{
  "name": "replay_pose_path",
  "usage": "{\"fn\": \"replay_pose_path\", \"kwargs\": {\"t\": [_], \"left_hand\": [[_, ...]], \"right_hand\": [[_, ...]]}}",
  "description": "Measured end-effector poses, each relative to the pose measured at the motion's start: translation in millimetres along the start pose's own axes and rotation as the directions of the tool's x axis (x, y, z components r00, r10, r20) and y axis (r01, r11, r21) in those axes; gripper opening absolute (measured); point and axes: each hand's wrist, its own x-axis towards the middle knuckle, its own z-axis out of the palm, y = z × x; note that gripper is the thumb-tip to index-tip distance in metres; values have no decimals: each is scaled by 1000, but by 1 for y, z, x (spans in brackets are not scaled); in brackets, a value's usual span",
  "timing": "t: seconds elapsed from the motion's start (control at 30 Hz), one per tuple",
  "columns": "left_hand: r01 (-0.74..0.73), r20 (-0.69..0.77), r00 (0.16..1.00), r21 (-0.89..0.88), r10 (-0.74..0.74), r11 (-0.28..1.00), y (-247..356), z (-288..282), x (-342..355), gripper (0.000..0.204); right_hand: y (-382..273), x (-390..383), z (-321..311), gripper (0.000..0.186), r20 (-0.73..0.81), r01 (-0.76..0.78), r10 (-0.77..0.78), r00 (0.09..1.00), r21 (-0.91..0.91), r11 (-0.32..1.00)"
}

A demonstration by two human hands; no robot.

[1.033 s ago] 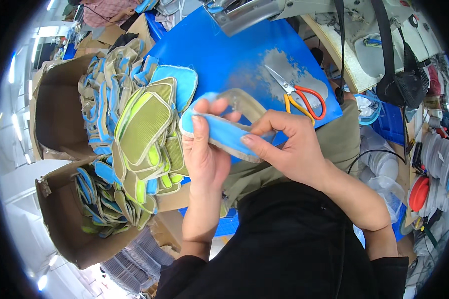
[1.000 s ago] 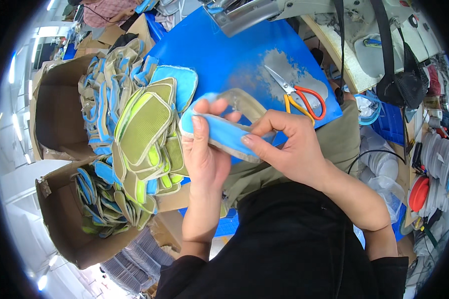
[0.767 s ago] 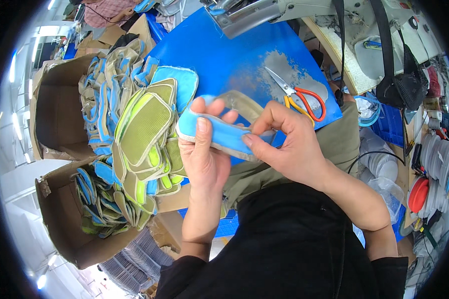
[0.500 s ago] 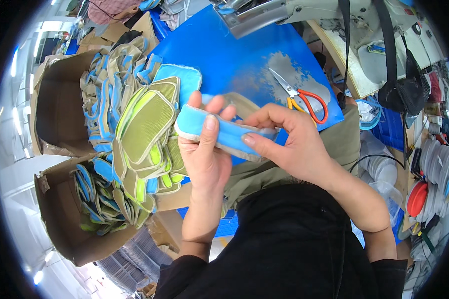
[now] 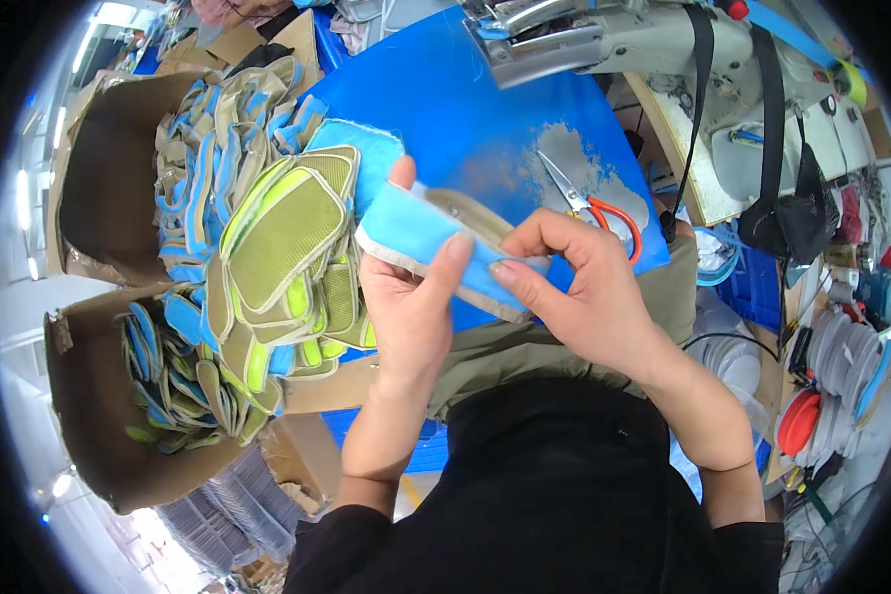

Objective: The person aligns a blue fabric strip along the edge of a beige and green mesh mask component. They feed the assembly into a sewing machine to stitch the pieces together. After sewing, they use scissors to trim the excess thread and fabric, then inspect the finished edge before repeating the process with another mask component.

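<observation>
Well, the left hand [image 5: 411, 312] grips a blue band [image 5: 411, 233] between thumb and fingers, and the right hand [image 5: 584, 292] pinches its other end; the band is in the air, over the near part of the blue table [image 5: 455, 119]. On this surface, scissors [image 5: 586, 204] lie upon a worn grey patch [image 5: 564, 142]. To the left I see green pieces [image 5: 282, 243] heaped beside two boxes [image 5: 114, 188], and at the far right a pale machine [image 5: 653, 42]

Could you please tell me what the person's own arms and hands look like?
The left hand and right hand are gloveless, with no rings or watches showing. Both forearms are bare; plain black sleeves end near the elbows.
</observation>
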Motion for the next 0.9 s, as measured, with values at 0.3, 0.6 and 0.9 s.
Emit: {"fn": "replay_pose_path", "kwargs": {"t": [0.3,0.6,0.9], "left_hand": [[-70,-49,997,-150,63,986,4,1,4,82],[-100,-14,995,-109,99,989,8,-2,4,80],[-60,19,998,-148,63,987,1,-8,7,93]], "right_hand": [[-5,-2,-1,32,-3,51,-51,999,85,995],[-4,-6,-3,20,3,31,-32,999,53,998],[9,-1,0,11,-94,157,-156,983,9,987]]}}
